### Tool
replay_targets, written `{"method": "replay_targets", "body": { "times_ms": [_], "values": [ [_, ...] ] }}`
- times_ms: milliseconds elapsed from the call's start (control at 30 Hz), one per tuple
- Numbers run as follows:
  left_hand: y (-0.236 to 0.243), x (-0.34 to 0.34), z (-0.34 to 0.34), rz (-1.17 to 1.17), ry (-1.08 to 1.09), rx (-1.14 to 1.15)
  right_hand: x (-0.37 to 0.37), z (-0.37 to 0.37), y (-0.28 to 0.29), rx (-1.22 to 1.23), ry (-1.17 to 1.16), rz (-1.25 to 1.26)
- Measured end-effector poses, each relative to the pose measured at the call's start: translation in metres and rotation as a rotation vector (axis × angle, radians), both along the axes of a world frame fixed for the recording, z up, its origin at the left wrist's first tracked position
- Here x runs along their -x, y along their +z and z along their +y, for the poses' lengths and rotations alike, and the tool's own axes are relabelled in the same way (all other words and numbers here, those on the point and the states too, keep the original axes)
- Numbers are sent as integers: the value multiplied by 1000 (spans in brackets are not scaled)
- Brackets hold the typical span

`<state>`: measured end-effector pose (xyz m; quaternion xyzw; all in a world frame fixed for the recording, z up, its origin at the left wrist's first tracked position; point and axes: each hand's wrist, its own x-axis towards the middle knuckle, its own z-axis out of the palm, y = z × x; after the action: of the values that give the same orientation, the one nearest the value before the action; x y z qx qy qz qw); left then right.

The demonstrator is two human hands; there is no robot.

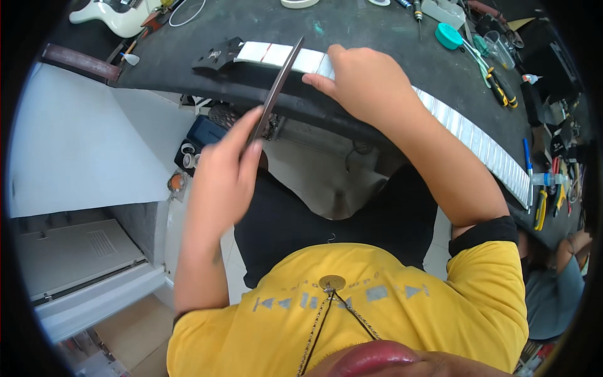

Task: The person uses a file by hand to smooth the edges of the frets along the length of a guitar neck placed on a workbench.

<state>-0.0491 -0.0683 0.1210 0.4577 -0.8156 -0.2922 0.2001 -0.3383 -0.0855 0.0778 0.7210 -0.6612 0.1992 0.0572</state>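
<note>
A long guitar neck (474, 137) lies along the bench's near edge, its face covered in silvery-white strips between crosswise lines. At its left end is a black piece with small holes (217, 55). My left hand (221, 169), closed, grips a dark, narrow flat file (276, 88). The file slants up and away across the neck near that black end; whether it touches cannot be made out. Farther right, my right hand (370, 85) is curled over the neck, thumb along its near side, holding it against the bench. Its other fingers are mostly hidden.
On the dark bench (239, 22) lie yellow-black pliers (502, 91), a turquoise round item (448, 36), a screwdriver (418, 11) and a blue pen (527, 154). A white guitar body (122, 17) is at far left. Another person's arm (568, 246) shows at right.
</note>
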Motion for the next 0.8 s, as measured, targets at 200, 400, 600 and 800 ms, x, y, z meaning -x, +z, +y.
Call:
{"method": "replay_targets", "body": {
  "times_ms": [200, 400, 600, 800],
  "values": [
    [14, 58, -77, 4, -12, -202, -9, -4, 7, -48, 13, -20],
    [-18, -32, 36, 103, 76, -162, -1, 0, 1, -59, -38, 3],
    [4, 27, -47, 62, -36, -112, -6, -1, 9, -74, -1, -23],
    [0, 38, -65, 68, -65, -105, -6, 0, 14, -110, -22, -30]
  ]
}}
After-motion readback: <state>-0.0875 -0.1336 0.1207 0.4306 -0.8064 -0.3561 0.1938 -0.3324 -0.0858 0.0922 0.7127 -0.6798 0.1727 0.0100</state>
